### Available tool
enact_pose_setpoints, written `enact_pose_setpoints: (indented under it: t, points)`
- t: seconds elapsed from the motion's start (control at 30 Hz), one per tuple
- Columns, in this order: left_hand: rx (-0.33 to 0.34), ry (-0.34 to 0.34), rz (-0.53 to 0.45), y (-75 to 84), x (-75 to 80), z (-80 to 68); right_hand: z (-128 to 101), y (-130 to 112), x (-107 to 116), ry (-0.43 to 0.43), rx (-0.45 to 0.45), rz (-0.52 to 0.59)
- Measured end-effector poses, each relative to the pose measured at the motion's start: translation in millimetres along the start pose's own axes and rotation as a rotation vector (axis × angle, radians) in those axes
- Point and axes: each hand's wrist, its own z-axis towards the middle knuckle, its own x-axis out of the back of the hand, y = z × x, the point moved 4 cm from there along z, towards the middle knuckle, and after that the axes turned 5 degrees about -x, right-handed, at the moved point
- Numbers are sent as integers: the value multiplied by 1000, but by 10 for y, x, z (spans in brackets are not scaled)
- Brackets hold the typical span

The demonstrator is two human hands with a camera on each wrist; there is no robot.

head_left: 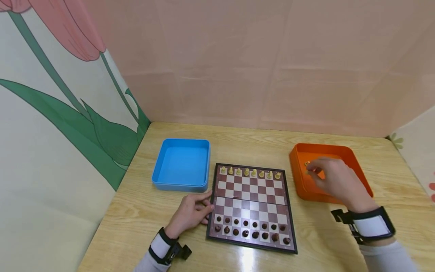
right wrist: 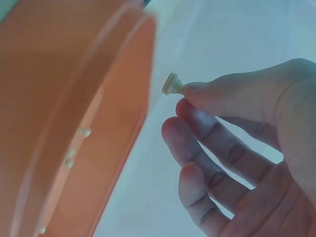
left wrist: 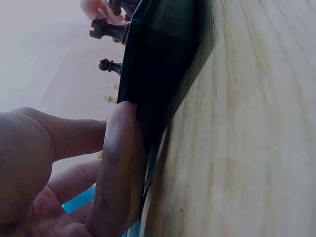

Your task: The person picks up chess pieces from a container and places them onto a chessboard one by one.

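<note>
Both wrists, each wearing a white band with a black strap, sit lowest in the head view. Above them, the left hand (head_left: 192, 212) lies on the pale wooden table (head_left: 142, 215), its relaxed fingers resting against the left edge of the one folding chessboard with brown and white squares and a black frame (head_left: 251, 206). Sixteen dark brown chess pieces (head_left: 251, 228) stand in two rows of eight on the board's near side; eight cream chess pieces (head_left: 250, 172) stand in a single row along its far edge. One square blue plastic tray (head_left: 181, 164) sits just left of the board's far half. One square orange plastic tray (head_left: 353, 160) sits to the board's right, apart from it. The right hand (head_left: 334, 181) hovers over the orange tray, and one small cream piece (head_left: 307, 164) shows by its fingertips.

From the left wrist, the thumb (left wrist: 118, 163) presses flat against the board's black edge (left wrist: 158, 64), with the other fingers loosely bent behind it. Two dark pieces (left wrist: 109, 30) stick out from the board, and a strip of the blue tray (left wrist: 79, 197) shows beneath the hand.

From the right wrist, the thumb and forefinger (right wrist: 217, 98) pinch one cream pawn (right wrist: 171, 84) just beside the orange tray's rim (right wrist: 143, 64); the other three fingers hang relaxed. Four more small cream pieces (right wrist: 74, 150) lie inside the tray.
</note>
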Motion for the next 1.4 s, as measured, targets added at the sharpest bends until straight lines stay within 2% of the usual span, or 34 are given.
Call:
enact_pose_setpoints:
  t: [0.23, 0.5, 0.8, 1.1, 1.4]
  points:
    - [0, 1, -3, 2, 6, -1, -39, -278, -44, 80, 81, 40]
    - [-6, 5, -10, 19, 8, -15, -20, -438, -150, 120, 73, 77]
    - [7, 3, -10, 8, 2, -5, 22, -504, -261, 43, 24, 109]
    - [4, -3, -16, 23, 18, -1, 63, -573, -343, 36, 47, 95]
    - [6, -7, 0, 0, 9, 10, 66, -538, -378, -7, 21, 119]
